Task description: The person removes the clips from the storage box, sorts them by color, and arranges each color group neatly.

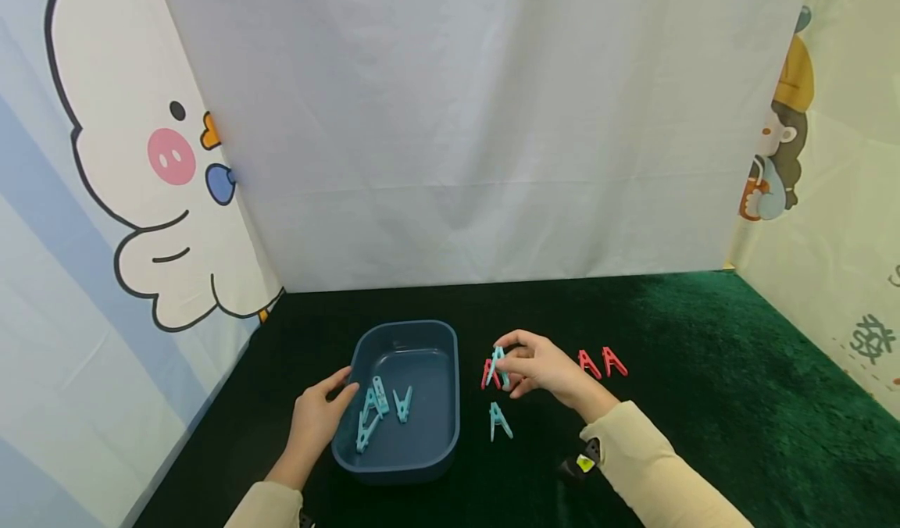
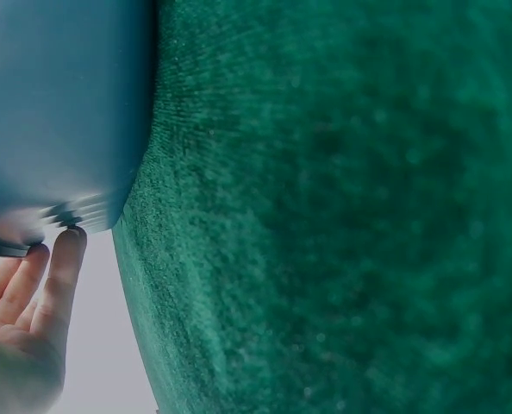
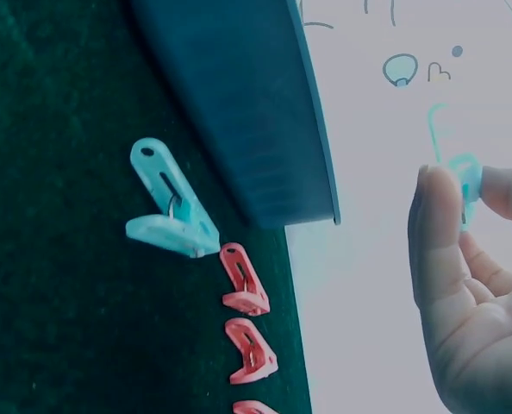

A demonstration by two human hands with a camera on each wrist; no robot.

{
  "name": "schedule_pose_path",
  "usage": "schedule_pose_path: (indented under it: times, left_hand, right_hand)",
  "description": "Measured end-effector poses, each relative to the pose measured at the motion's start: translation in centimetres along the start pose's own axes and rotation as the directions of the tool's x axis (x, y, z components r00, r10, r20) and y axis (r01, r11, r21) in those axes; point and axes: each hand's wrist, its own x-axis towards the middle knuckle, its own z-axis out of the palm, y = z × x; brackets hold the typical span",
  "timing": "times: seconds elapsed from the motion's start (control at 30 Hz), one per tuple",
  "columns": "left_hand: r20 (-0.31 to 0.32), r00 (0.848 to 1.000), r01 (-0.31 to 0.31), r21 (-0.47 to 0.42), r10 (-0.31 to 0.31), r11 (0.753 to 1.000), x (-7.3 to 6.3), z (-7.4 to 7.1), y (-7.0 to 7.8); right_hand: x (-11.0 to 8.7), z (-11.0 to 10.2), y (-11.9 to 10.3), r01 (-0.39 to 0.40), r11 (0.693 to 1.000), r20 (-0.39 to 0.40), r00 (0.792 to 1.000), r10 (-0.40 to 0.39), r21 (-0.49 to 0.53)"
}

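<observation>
A dark blue plastic bin [image 1: 439, 403] stands before me with several light-blue clothespins [image 1: 403, 404] lying in it. My left hand [image 1: 316, 415] holds its left side by the rim, the thumb over the edge and the fingertips [image 2: 66, 246] against the outer wall. To the right of the bin, my right hand [image 1: 537, 368] pinches a light-blue clothespin [image 1: 495, 365] between thumb and fingers, raised above the cloth in the right wrist view. Below that hand another light-blue clothespin [image 1: 499, 421] lies on the cloth. A red clothespin [image 1: 487, 373] shows partly behind the held one.
Two more red clothespins [image 1: 601, 362] lie right of my right hand. Dark green cloth [image 1: 675, 340] covers the table. A pale curtain [image 1: 478, 122] hangs behind, with printed cartoon panels [image 1: 126, 161] at both sides.
</observation>
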Motion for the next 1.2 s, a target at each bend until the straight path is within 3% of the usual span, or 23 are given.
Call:
schedule_pose_path:
  times: [0.63,1.2]
  left_hand:
    - [0.011,1.000,-0.009,-0.004,0.009,1.000,0.0,-0.1,-0.1]
    - [0.007,1.000,0.000,0.009,0.000,1.000,0.0,-0.1,-0.1]
  right_hand:
    - [-0.9,-1.7,1.4,-0.030,0.999,0.013,0.999,0.030,-0.013]
    - [-1.2,-1.7,3.5,-0.072,0.987,0.030,0.997,0.077,-0.142]
